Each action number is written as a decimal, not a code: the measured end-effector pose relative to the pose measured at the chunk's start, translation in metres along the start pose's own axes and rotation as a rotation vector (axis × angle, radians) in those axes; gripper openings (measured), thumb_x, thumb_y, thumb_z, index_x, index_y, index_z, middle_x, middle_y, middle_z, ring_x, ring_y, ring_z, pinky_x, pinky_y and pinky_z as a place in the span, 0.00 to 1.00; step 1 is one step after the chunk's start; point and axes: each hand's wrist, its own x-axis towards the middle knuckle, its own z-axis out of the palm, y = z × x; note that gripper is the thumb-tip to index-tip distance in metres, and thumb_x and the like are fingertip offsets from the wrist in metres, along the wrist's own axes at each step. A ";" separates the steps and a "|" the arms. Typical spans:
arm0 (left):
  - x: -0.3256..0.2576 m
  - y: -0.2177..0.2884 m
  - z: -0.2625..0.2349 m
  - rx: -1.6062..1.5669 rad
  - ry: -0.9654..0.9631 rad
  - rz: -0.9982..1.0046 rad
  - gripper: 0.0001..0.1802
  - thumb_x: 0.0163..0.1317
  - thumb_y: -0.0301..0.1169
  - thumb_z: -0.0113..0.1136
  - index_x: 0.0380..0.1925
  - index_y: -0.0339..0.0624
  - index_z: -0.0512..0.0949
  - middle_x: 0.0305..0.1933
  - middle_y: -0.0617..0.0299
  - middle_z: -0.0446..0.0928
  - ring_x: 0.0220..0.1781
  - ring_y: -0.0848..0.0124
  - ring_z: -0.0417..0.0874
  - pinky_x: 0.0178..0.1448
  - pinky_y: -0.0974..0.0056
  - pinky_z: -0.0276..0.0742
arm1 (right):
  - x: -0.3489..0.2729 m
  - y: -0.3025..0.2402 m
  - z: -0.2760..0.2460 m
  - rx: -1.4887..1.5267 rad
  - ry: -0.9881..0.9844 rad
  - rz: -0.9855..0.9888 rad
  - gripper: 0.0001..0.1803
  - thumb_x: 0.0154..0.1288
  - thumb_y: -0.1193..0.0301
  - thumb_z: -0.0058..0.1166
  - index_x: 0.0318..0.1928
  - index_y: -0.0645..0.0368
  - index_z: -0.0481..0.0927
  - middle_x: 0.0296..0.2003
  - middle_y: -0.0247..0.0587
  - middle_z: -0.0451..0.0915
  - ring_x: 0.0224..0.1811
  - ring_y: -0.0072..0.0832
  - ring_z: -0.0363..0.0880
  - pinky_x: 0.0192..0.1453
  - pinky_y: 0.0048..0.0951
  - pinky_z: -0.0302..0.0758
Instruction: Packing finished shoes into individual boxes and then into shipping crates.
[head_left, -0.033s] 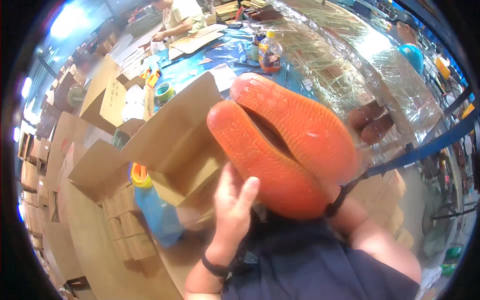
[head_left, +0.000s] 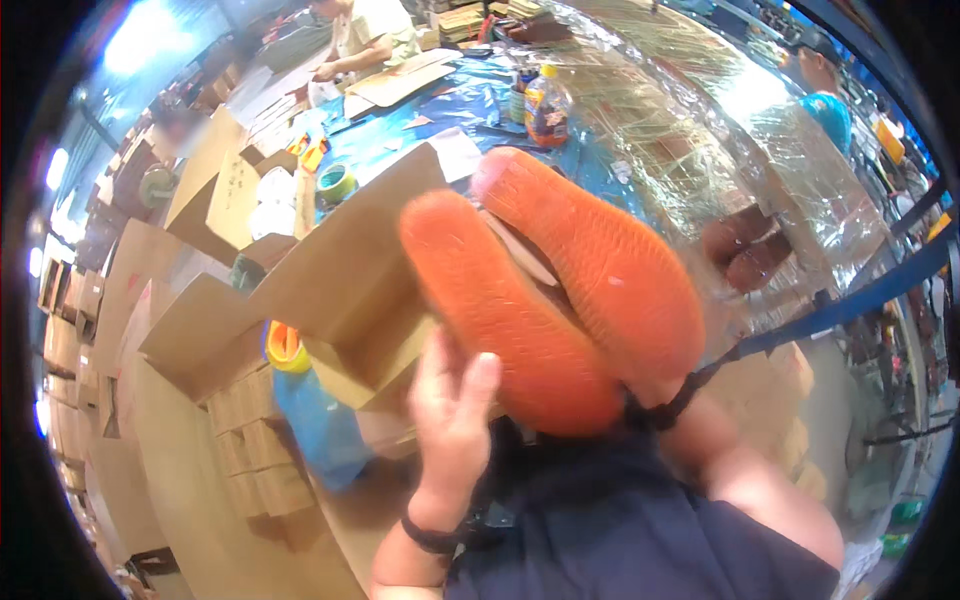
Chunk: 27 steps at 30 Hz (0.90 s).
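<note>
Two shoes with orange ribbed soles are held up before me, soles facing me and toes pointing to the upper left. My left hand (head_left: 452, 405) is at the near-left edge of the left shoe (head_left: 500, 310), thumb on the sole side and fingertips along the edge. Behind the heel of the right shoe (head_left: 610, 265), my right hand (head_left: 660, 390) supports the pair; its fingers are mostly hidden. A pale strip shows in the gap between the shoes. Beyond my left hand stands an open cardboard box (head_left: 330, 290) with raised flaps.
A large carton (head_left: 180, 440) at the left holds several small brown boxes (head_left: 255, 455). Tape rolls (head_left: 335, 183) and a bottle (head_left: 547, 108) stand on the blue-covered table (head_left: 400, 135). Plastic-wrapped goods (head_left: 670, 130) lie at the right. A blue strap (head_left: 830, 320) crosses there. Two people work farther off.
The left shoe has shifted left together with my left hand. The gap between the shoes is wider, and the pale strip now shows in it.
</note>
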 end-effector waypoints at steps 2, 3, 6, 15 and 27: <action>0.002 0.006 -0.027 0.403 0.318 0.280 0.25 0.72 0.25 0.55 0.68 0.32 0.68 0.62 0.54 0.77 0.63 0.66 0.76 0.69 0.61 0.69 | -0.016 -0.012 -0.008 0.038 -0.038 0.015 0.24 0.73 0.66 0.55 0.63 0.68 0.73 0.56 0.44 0.81 0.51 0.33 0.84 0.59 0.32 0.82; 0.014 0.007 -0.053 0.670 0.289 0.456 0.25 0.71 0.24 0.56 0.67 0.35 0.70 0.58 0.54 0.79 0.60 0.65 0.79 0.66 0.61 0.71 | -0.006 -0.005 0.002 0.068 -0.081 0.040 0.24 0.73 0.66 0.55 0.64 0.68 0.73 0.56 0.44 0.81 0.51 0.33 0.84 0.59 0.32 0.82; 0.052 0.003 -0.089 1.526 0.072 0.744 0.26 0.65 0.25 0.58 0.65 0.41 0.74 0.45 0.56 0.80 0.49 0.61 0.81 0.52 0.59 0.76 | 0.030 -0.014 0.037 0.059 0.023 -0.087 0.21 0.70 0.67 0.60 0.59 0.65 0.78 0.54 0.42 0.82 0.45 0.31 0.85 0.52 0.33 0.85; 0.004 0.015 -0.107 1.344 -0.485 0.461 0.23 0.65 0.27 0.58 0.61 0.39 0.75 0.53 0.45 0.81 0.59 0.48 0.80 0.64 0.53 0.75 | 0.095 0.037 0.055 -1.675 -1.055 -0.299 0.13 0.61 0.70 0.60 0.47 0.55 0.83 0.55 0.41 0.79 0.59 0.39 0.78 0.61 0.37 0.75; -0.019 -0.030 -0.175 0.761 0.236 0.159 0.28 0.74 0.39 0.51 0.68 0.35 0.68 0.70 0.49 0.71 0.75 0.56 0.66 0.80 0.50 0.54 | 0.130 0.025 0.007 -1.443 -0.101 -0.660 0.08 0.66 0.66 0.61 0.42 0.52 0.86 0.39 0.38 0.85 0.45 0.31 0.84 0.48 0.29 0.80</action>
